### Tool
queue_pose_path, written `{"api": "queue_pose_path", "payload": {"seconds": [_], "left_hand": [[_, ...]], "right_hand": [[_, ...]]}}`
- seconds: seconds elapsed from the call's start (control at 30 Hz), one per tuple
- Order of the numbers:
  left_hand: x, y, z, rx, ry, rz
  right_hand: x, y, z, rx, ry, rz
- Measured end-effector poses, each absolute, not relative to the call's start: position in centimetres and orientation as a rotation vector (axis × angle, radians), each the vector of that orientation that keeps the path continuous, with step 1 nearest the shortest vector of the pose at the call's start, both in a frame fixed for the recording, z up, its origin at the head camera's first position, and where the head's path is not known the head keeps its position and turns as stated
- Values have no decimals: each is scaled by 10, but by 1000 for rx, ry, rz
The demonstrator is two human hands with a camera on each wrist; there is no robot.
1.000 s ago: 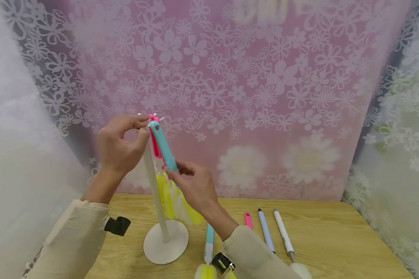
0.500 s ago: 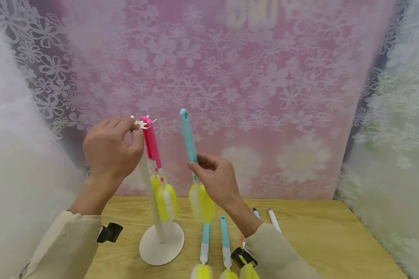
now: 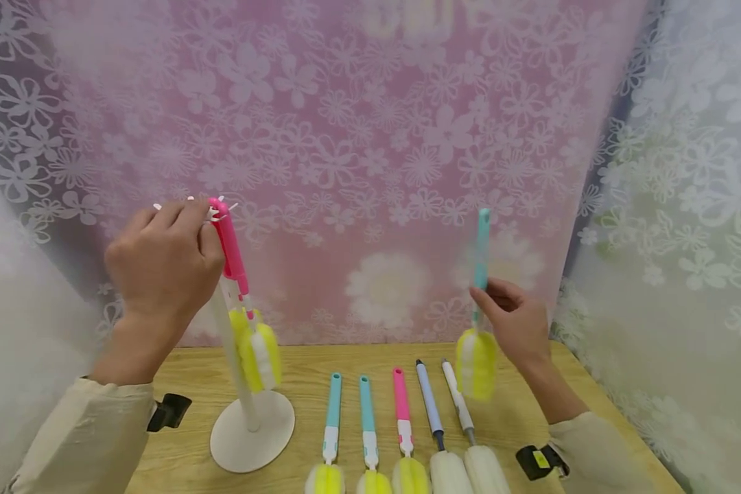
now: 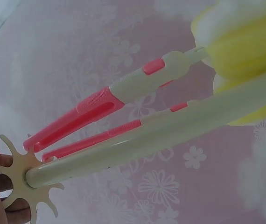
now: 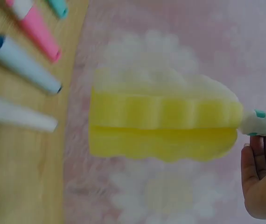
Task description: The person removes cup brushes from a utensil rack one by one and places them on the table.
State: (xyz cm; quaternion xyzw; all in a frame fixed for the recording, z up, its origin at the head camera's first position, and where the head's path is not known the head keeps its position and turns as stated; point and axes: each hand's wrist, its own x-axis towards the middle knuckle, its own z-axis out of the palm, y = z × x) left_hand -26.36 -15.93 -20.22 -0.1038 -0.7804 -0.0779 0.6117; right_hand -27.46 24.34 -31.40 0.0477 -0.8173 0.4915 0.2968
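Right hand (image 3: 520, 328): one brush (image 3: 476, 363); stand (image 3: 252, 446): two

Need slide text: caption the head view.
Left hand grips a stand hung with pink brushes; right hand holds a teal brush.

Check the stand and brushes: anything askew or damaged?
Nothing stands out. The stand slants in the head view, but its hanging pink-handled brushes slant alike, so probably camera angle. The tabletop brushes lie side by side.

Teal-handled sponge brush (image 3: 476, 360); upright, aloft
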Motion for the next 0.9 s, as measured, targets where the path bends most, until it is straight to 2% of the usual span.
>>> {"api": "queue_pose_path", "payload": {"seconds": [0.2,0.4,0.9], "left_hand": [[-267,-163,-201,-251,-1759,-248],[-266,-165,-202,-264,-1788,-278],[-268,-171,-203,-290,-1778,-363]], "right_hand": [[-265,301,-337,-50,-2377,1182],[-262,333,-371,-106,-2658,1312],[-280,341,-445,-217,-2921,1405]]}}
